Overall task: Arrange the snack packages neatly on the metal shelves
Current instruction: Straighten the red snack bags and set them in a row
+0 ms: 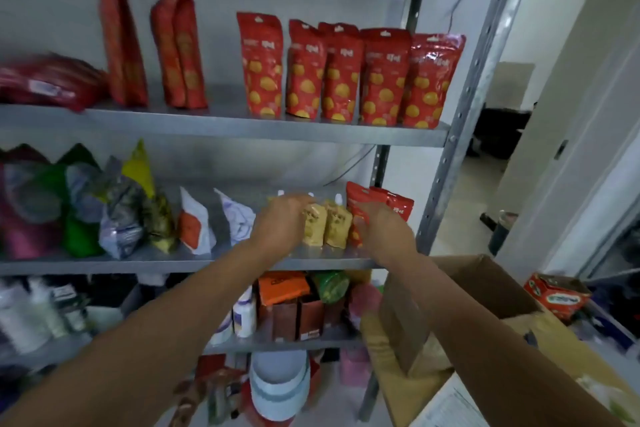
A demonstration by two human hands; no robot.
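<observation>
- The step in hand, as I read it, is straightening the small pouches at the right end of the middle shelf (138, 265).
- The yellow pouches (337, 229) stand upright in a tight row at centre-right of the frame, with the red pouches (394, 204) just beside them, against the upright post.
- The left hand (282, 218) sits at the left end of that row. Its fingers curl over the top of the yellow pouches there, and it seems to grip them.
- The right hand (384, 225) reaches to the red pouches and touches them. Its back faces me and the shot is blurred, so I cannot tell how far its fingers close.
- Above, the top row (346, 80) of red packs already stands fairly even.
- An open box (450, 288) waits at lower right.
- The next move likely calls for squeezing both groups together gently and squaring their fronts to the shelf edge without tipping any.
</observation>
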